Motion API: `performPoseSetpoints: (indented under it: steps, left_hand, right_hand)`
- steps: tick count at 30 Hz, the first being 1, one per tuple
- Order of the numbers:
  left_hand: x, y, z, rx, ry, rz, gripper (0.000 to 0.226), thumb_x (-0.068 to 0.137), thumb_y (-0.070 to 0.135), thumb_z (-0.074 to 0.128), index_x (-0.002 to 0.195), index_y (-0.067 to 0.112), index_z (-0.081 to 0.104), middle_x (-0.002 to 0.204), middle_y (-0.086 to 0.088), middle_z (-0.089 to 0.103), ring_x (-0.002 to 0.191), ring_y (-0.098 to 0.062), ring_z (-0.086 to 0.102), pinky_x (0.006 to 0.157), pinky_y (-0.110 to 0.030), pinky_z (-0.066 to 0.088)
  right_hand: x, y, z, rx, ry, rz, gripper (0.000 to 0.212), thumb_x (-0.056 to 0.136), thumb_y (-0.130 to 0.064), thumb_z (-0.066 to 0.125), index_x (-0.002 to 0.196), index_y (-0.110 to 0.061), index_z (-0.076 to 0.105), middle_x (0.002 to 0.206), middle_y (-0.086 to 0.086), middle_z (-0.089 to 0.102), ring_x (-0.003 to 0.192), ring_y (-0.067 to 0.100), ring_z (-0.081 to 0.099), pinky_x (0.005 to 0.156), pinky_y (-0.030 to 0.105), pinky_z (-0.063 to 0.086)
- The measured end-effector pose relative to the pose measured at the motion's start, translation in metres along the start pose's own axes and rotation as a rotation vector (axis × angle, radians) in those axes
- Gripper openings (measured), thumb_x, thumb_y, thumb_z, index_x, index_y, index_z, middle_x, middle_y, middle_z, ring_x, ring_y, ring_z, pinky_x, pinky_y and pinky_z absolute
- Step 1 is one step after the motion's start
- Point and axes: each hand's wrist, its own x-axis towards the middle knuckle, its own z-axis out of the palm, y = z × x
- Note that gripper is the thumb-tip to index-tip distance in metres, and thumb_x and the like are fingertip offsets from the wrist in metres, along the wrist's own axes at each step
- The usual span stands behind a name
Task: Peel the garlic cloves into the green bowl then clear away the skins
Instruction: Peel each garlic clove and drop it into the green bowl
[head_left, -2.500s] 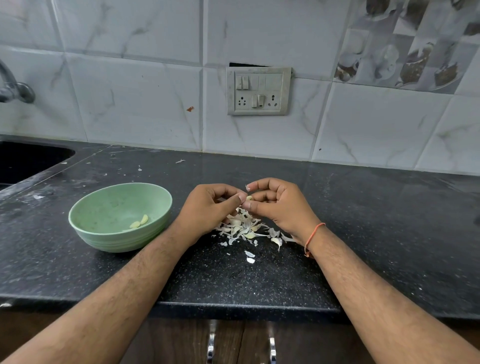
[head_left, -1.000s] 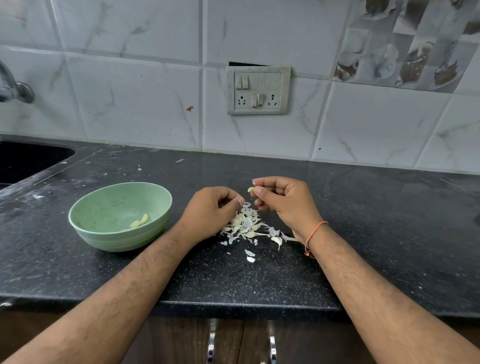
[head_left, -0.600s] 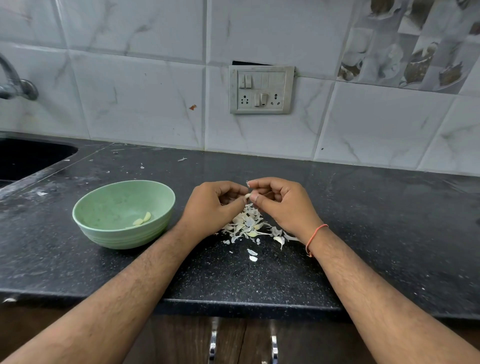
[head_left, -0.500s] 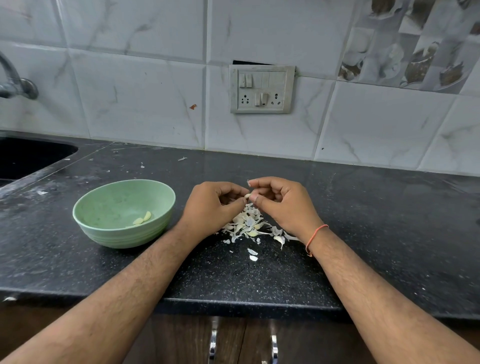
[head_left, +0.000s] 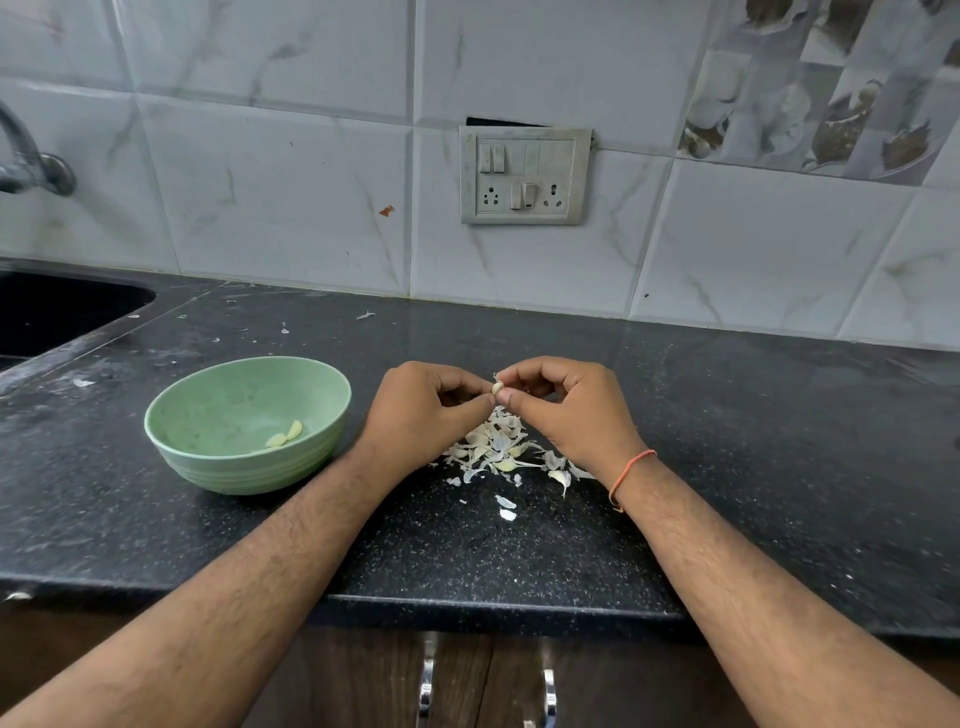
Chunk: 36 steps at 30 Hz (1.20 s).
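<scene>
Rejoined over the heap after drawing apart a second ago: left hand (head_left: 423, 410) back at the small pale garlic clove (head_left: 497, 387), pinched with the right hand (head_left: 566, 410), fingers of both curled round it. Peeling still under way. Clove mostly bare, creamy. Two peeled cloves (head_left: 284, 435) in the round pale-green bowl (head_left: 208, 467); papery white skins (head_left: 501, 452) heaped on the speckled black bench (head_left: 753, 467).

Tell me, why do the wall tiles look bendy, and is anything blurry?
Head view: the wide lens bows the tile lines toward the edges; the garlic clove pinched between the left hand and right hand is sharp; soft even light, faint sheen on the black counter.
</scene>
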Motion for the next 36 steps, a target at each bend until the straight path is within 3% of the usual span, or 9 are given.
performPoseSetpoints:
  steps: [11,22,36]
  left_hand:
    - [-0.0002,0.0038,-0.0005,0.006,0.02,-0.045,0.006,0.087,0.024,0.083,0.083,0.028,0.085,0.057,0.019,0.068,0.052,0.005,0.058,0.055,-0.011,0.042]
    - [0.0012,0.0042,-0.0006,-0.069,-0.002,-0.096,0.006,0.084,0.025,0.083,0.081,0.029,0.085,0.066,0.009,0.075,0.058,0.0,0.059,0.06,-0.021,0.048]
    - [0.0025,0.0037,0.0,-0.105,-0.016,-0.175,0.009,0.085,0.026,0.081,0.076,0.027,0.083,0.066,0.008,0.074,0.059,-0.004,0.061,0.062,-0.024,0.048]
  right_hand:
    - [0.0003,0.0013,0.0019,-0.054,-0.044,-0.089,0.026,0.09,-0.015,0.085,0.112,-0.028,0.084,0.1,-0.015,0.078,0.089,0.005,0.074,0.082,0.019,0.056]
    - [0.0012,0.0022,0.003,-0.059,-0.059,-0.1,0.033,0.084,-0.015,0.09,0.113,-0.03,0.083,0.097,-0.014,0.076,0.084,0.007,0.072,0.077,0.015,0.053]
    - [0.0012,0.004,0.0018,-0.074,-0.065,-0.103,0.022,0.086,-0.013,0.088,0.105,-0.024,0.085,0.097,-0.013,0.078,0.085,0.008,0.073,0.079,0.019,0.057]
